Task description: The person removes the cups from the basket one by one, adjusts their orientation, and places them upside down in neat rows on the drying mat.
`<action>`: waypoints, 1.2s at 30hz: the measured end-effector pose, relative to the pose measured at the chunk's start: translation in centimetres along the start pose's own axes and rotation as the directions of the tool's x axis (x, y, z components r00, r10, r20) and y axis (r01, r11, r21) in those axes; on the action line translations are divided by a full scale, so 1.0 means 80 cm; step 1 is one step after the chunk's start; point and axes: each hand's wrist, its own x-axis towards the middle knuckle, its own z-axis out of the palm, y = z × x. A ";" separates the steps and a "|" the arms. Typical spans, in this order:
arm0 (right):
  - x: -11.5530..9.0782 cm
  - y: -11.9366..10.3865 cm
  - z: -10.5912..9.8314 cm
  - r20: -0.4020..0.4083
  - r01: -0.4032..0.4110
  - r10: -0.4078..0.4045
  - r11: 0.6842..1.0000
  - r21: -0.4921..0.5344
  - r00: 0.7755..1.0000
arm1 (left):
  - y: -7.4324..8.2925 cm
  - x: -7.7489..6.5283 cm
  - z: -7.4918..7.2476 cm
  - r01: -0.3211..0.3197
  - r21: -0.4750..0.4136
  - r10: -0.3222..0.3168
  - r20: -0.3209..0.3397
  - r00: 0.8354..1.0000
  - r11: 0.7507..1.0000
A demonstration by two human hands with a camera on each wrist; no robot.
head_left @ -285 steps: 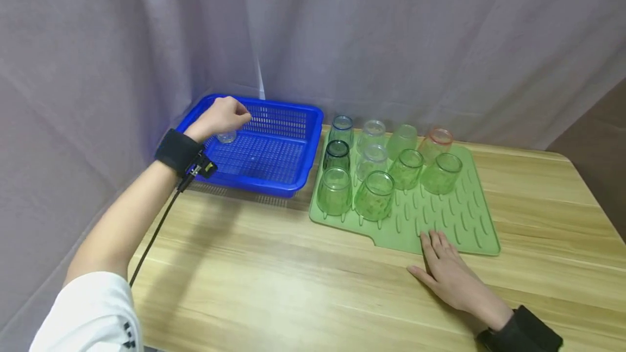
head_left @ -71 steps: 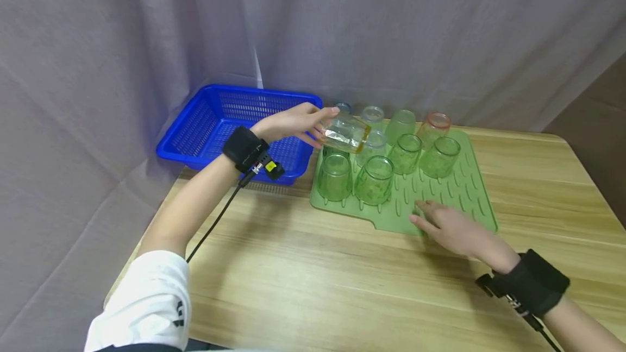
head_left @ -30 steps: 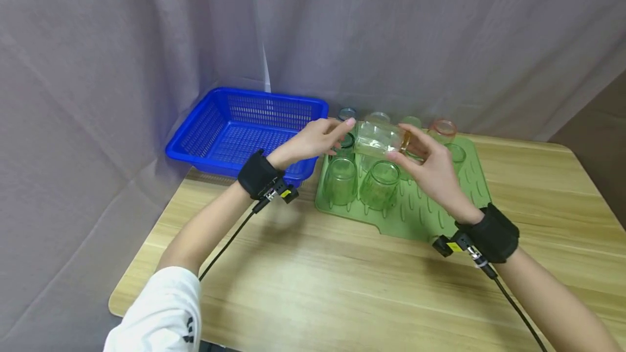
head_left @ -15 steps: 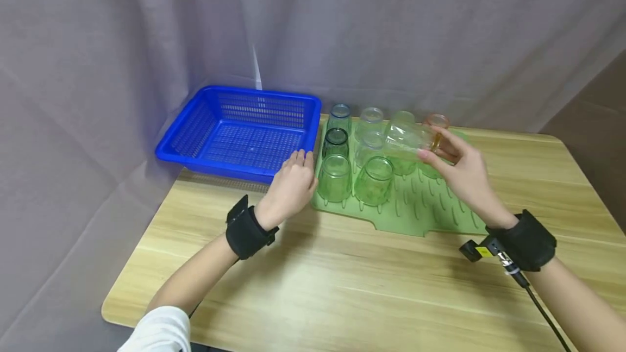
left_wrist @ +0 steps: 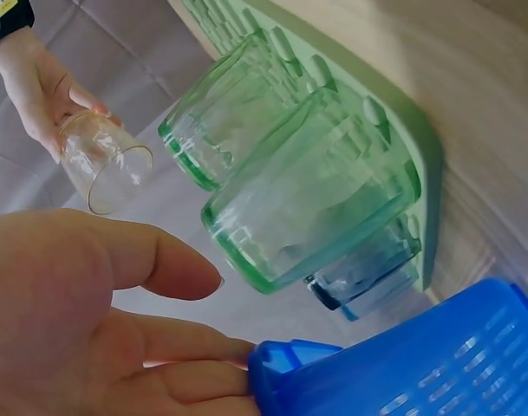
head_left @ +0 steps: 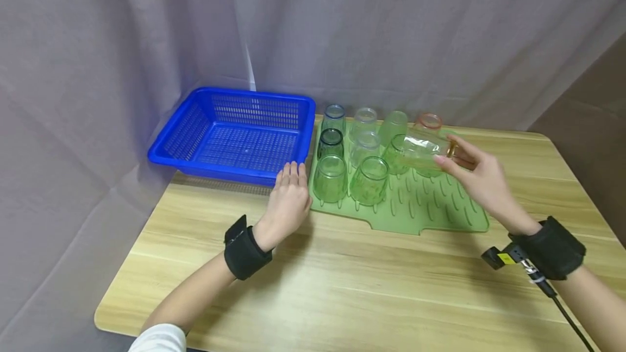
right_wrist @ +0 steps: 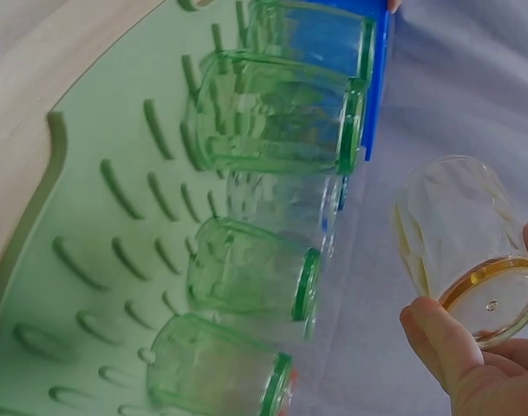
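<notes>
My right hand (head_left: 481, 181) grips a clear drinking glass with an amber base (head_left: 421, 146) by its base end. Tilted on its side, the glass hovers above the right part of a green drying mat (head_left: 396, 216), its mouth toward the left. In the right wrist view, thumb and fingers lie around the amber base of that glass (right_wrist: 454, 221). My left hand (head_left: 288, 202) has its fingers stretched onto the near right rim of a blue plastic basket (head_left: 230, 170). The left wrist view shows those fingertips touching the basket rim (left_wrist: 277, 373), with the thumb apart.
Upside-down glasses stand on the mat: green ones (head_left: 370, 181) at the front, a dark one (head_left: 331, 144) at left, clear ones (head_left: 365, 148) in the middle and a red-based one (head_left: 429, 121) at the back. A grey curtain (head_left: 391, 31) hangs behind the wooden table (head_left: 313, 287).
The left hand took the amber-based glass from the basket and passed it to the right hand, then dropped to the basket rim. The right hand has carried the glass rightward.
</notes>
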 end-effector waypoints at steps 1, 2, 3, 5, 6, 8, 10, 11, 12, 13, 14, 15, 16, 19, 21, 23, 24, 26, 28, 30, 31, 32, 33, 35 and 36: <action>-0.001 0.001 -0.002 0.001 -0.002 0.002 1.000 -0.011 1.000 | 0.000 -0.001 0.001 -0.003 0.005 0.003 -0.006 1.000 1.000; -0.002 0.003 -0.004 0.002 -0.003 0.003 1.000 -0.021 1.000 | 0.000 -0.001 0.001 -0.007 0.012 0.007 -0.010 1.000 1.000; -0.002 0.004 -0.005 0.003 -0.004 0.005 1.000 -0.029 1.000 | 0.000 -0.002 0.002 -0.010 0.020 0.010 -0.011 1.000 1.000; -0.004 0.006 -0.008 0.012 -0.006 0.006 0.999 -0.039 1.000 | 0.000 -0.003 0.003 -0.014 0.027 0.015 -0.022 1.000 1.000; -0.004 0.008 -0.009 0.020 -0.004 0.005 0.999 -0.039 1.000 | 0.000 -0.004 0.004 -0.016 0.028 0.016 -0.028 0.999 0.999; -0.005 0.011 -0.010 0.034 -0.007 0.009 0.999 -0.049 0.999 | -0.001 -0.005 0.005 -0.018 0.024 0.019 -0.035 0.999 1.000; -0.005 0.013 -0.010 0.047 -0.010 0.013 0.998 -0.061 0.999 | -0.001 -0.005 0.006 -0.020 0.022 0.021 -0.044 0.999 1.000; -0.005 0.014 -0.010 0.054 -0.013 0.017 0.998 -0.069 0.998 | -0.002 -0.006 0.007 -0.021 0.022 0.022 -0.046 0.999 1.000; -0.004 0.016 -0.011 0.061 -0.017 0.022 0.997 -0.081 0.998 | -0.002 -0.007 0.008 -0.024 0.022 0.025 -0.052 0.998 0.999; -0.004 0.017 -0.011 0.068 -0.020 0.027 0.995 -0.097 0.997 | -0.002 -0.007 0.008 -0.026 0.023 0.027 -0.055 0.998 0.999; -0.004 0.018 -0.011 0.073 -0.024 0.033 0.993 -0.114 0.997 | -0.002 -0.008 0.009 -0.028 0.026 0.029 -0.056 0.998 0.999; -0.004 0.019 -0.011 0.078 -0.025 0.035 0.992 -0.122 0.996 | -0.002 -0.008 0.010 -0.031 0.029 0.032 -0.059 0.998 0.999; -0.003 0.020 -0.012 0.084 -0.027 0.038 0.991 -0.133 0.996 | -0.002 -0.009 0.010 -0.033 0.030 0.034 -0.058 0.998 0.999; -0.003 0.021 -0.013 0.096 -0.025 0.043 0.984 -0.179 0.994 | -0.002 -0.009 0.009 -0.033 0.033 0.035 -0.050 0.998 0.999; -0.002 0.021 -0.014 0.101 -0.013 0.034 0.980 -0.199 0.994 | -0.001 -0.009 0.008 -0.032 0.029 0.034 -0.043 0.999 0.999; 0.000 0.021 -0.013 0.105 0.003 0.021 0.975 -0.222 0.994 | -0.002 -0.010 0.007 -0.031 0.024 0.032 -0.040 0.999 0.999; 0.001 0.021 -0.012 0.107 0.013 0.013 0.972 -0.233 0.994 | -0.002 -0.010 0.007 -0.032 0.022 0.033 -0.042 0.999 0.999; 0.004 0.021 -0.011 0.113 0.032 -0.004 0.967 -0.251 0.994 | -0.002 -0.010 0.008 -0.034 0.018 0.034 -0.051 0.998 0.999; 0.008 0.021 -0.010 0.116 0.052 -0.020 0.960 -0.275 0.993 | -0.002 -0.011 0.009 -0.035 0.024 0.037 -0.067 0.997 0.999; 0.011 0.020 -0.010 0.120 0.068 -0.034 0.952 -0.299 0.992 | -0.002 -0.011 0.011 -0.037 0.034 0.040 -0.087 0.995 0.999; 0.013 0.020 -0.009 0.124 0.074 -0.037 0.948 -0.309 0.992 | -0.002 -0.011 0.012 -0.037 0.040 0.041 -0.099 0.994 0.999; 0.015 0.019 -0.009 0.126 0.079 -0.040 0.944 -0.322 0.991 | -0.002 -0.012 0.013 -0.038 0.044 0.042 -0.109 0.993 0.998; 0.016 0.019 -0.008 0.130 0.081 -0.040 0.941 -0.330 0.991 | -0.002 -0.012 0.013 -0.038 0.048 0.044 -0.121 0.992 0.998; 0.018 0.018 -0.007 0.139 0.077 -0.031 0.937 -0.340 0.990 | -0.002 -0.012 0.015 -0.041 0.051 0.048 -0.139 0.989 0.998; 0.019 0.018 -0.006 0.146 0.074 -0.024 0.935 -0.346 0.989 | -0.001 -0.013 0.015 -0.043 0.053 0.050 -0.144 0.988 0.998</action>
